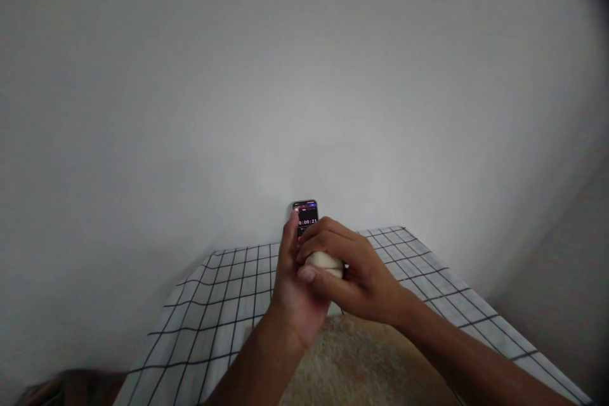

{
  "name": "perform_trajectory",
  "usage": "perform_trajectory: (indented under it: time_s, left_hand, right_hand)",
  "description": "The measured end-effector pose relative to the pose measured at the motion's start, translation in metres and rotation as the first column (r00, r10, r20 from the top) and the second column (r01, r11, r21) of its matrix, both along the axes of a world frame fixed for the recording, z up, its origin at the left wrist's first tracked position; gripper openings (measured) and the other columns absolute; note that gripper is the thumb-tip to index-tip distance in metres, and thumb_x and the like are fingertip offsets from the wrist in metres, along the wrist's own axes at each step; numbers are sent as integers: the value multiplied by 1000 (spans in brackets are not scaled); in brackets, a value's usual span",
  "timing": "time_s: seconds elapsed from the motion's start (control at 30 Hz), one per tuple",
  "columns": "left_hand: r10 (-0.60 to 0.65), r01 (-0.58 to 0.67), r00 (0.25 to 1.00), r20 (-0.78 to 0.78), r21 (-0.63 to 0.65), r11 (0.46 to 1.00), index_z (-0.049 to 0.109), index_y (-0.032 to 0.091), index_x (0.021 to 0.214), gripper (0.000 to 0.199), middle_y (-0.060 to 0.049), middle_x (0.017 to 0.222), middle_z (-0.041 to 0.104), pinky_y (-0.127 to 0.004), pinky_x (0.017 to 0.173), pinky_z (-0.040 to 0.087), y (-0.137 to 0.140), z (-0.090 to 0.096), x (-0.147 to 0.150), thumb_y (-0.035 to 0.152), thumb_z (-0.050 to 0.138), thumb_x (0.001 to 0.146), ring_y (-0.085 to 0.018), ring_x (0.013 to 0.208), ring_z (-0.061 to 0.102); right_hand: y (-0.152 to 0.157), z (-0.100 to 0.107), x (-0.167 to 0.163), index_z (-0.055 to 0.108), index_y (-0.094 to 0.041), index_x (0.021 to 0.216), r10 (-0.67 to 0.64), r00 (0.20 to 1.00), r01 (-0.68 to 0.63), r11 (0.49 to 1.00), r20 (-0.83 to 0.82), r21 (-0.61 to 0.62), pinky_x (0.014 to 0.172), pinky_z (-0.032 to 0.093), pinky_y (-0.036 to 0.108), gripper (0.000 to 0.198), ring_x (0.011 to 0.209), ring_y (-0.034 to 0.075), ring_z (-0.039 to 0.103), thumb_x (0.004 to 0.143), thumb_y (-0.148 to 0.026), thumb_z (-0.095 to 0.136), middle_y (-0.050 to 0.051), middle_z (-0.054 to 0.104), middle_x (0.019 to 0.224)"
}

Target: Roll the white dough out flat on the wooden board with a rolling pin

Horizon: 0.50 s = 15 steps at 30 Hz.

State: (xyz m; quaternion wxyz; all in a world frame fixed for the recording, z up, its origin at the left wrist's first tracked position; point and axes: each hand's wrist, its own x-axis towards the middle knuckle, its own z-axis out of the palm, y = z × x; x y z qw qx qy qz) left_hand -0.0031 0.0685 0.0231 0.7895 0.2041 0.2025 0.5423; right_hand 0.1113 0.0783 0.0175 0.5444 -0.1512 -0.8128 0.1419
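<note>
A smooth cream-coloured lump that looks like dough (325, 261) is held between my two hands, above the near part of the table. My right hand (361, 269) is closed around it from above and the right, its thumb along the near side and its fingers over the far side. Beneath and to the left, my left hand (292, 295) supports the lump with its palm turned up. One left digit points upward; the other left fingers are mostly hidden behind the right hand.
A phone (307, 210) showing a running timer leans against the pale wall (304, 89) behind the hands. A white cloth with a black grid (228, 298) covers the table. Below the hands lies a brown, pale-speckled board-like surface (361, 361).
</note>
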Motion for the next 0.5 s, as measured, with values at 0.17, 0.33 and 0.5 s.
perform_trajectory:
  time_s: [0.17,0.33,0.5]
  left_hand:
    - [81,-35,985,-152,282,959,72,16,110,54,-6,101,71,-26,69,55,-5,7,10,56,89,77,-21,92,69]
    - [293,-94,873,-389,456,885,65,22,100,48,-1,89,70,-22,53,47,-5,3,5,44,95,71,-16,70,66]
    - [472,-145,760,-447,591,793,69,23,95,20,-1,87,69,-23,64,48,-8,-2,8,31,82,83,-14,74,60]
  right_hand:
    - [7,-4,4,70,-28,97,-195,911,143,976,-363,-164,90,58,43,22,101,22,70,108,-37,53,4,73,102]
    - [8,-2,8,70,-29,105,-300,849,139,921,-435,-364,83,63,42,37,112,25,70,111,-52,41,7,75,116]
    - [2,-2,-1,73,-27,111,-165,889,-86,856,-427,-509,92,64,47,58,114,26,73,108,-68,32,10,77,121]
